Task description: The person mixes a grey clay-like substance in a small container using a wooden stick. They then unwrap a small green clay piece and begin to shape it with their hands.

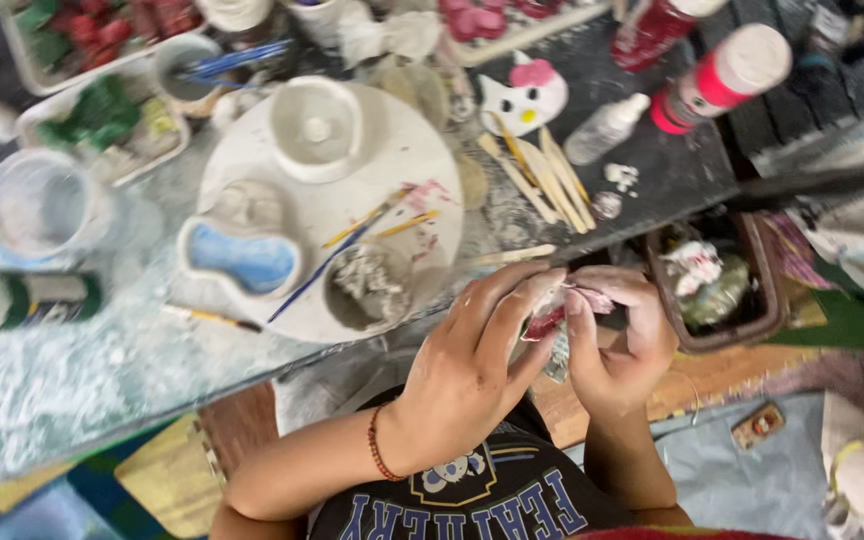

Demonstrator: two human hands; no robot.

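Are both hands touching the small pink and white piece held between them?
Touching. The head view shows left hand and right hand fingers pinching the small pink and white piece.

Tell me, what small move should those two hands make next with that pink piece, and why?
Probably keep rubbing it clean: the left hand and right hand pinch a small pink piece with a crumpled wipe between them, apart from the round white board.

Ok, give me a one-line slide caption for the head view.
Left hand and right hand pinch a small pink-and-white piece beside a round tray of brushes.
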